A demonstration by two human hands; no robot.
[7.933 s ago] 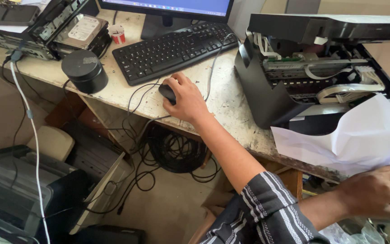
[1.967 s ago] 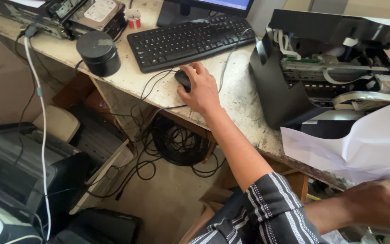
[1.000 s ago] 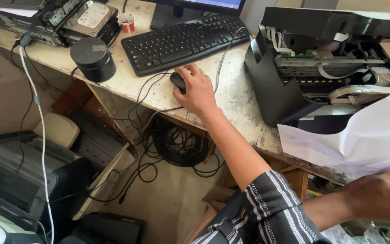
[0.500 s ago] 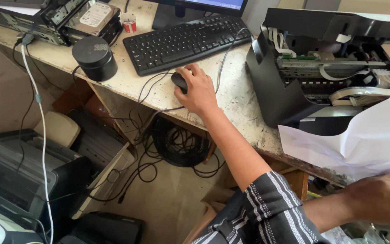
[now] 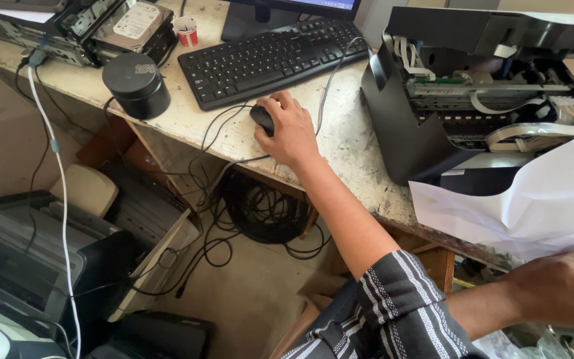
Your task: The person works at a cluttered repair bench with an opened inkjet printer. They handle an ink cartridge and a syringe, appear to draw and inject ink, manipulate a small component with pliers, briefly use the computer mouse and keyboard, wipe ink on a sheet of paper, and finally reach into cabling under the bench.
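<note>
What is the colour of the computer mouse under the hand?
Black mouse, seen in the head view.

Left hand [image 5: 291,131] covers black mouse [image 5: 262,118] (wired); right hand [image 5: 561,287] on paper [image 5: 533,199].

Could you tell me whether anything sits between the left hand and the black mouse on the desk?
Nothing visible does. The left hand already rests on the black mouse, covering most of it. The mouse's cable and a few others loop on the desk beside it, not between them.

The left hand [image 5: 291,131] hides most of the mouse [image 5: 261,118] (monitor cut off).
</note>
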